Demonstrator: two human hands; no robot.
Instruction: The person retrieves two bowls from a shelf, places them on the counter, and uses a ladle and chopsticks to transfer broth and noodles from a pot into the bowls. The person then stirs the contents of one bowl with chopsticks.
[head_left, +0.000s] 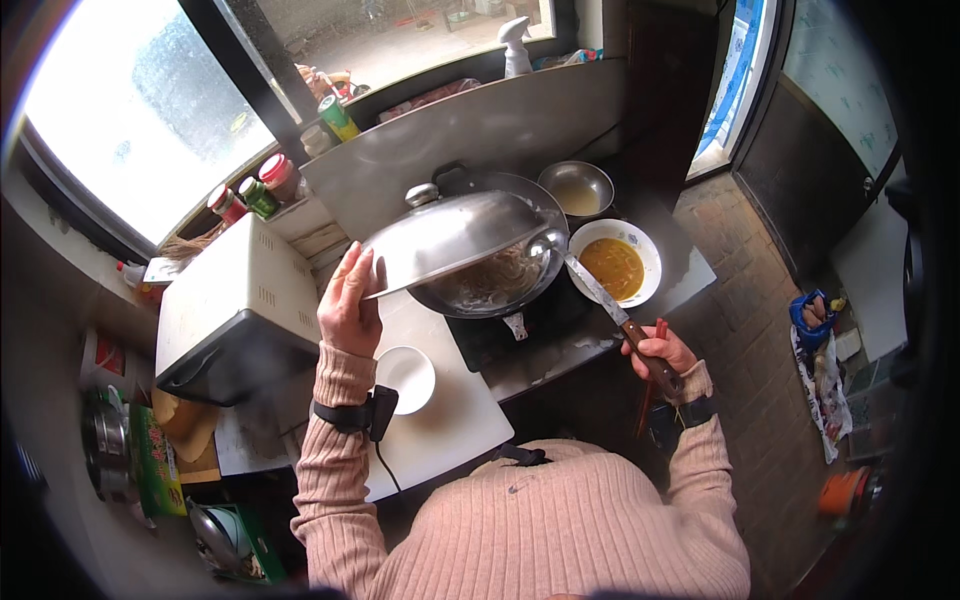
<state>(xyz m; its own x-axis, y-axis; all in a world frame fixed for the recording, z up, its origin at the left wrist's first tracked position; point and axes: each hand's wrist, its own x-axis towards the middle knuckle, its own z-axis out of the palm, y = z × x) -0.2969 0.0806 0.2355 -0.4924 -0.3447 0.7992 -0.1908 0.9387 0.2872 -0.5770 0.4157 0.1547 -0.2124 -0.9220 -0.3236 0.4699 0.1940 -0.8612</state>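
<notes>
My left hand (349, 304) grips the rim of a domed steel wok lid (457, 232), which is tilted over the wok (551, 281) and covers its far left part. Noodles (491, 281) show in the wok below the lid's edge. In my right hand (660, 352) are a steel ladle (596, 285) with a wooden handle and reddish chopsticks (643, 409). The ladle's bowl is at the wok's right side, by the lid's edge. Just right of the wok stands a white bowl (652, 281) of orange-brown soup with pieces in it.
A small metal pan (551, 174) with cloudy liquid stands behind the soup bowl. An empty white bowl (405, 379) sits on a white cutting board (457, 427). To the left is a white box-shaped appliance (240, 262). Jars (277, 174) and a spray bottle (516, 56) line the window ledge.
</notes>
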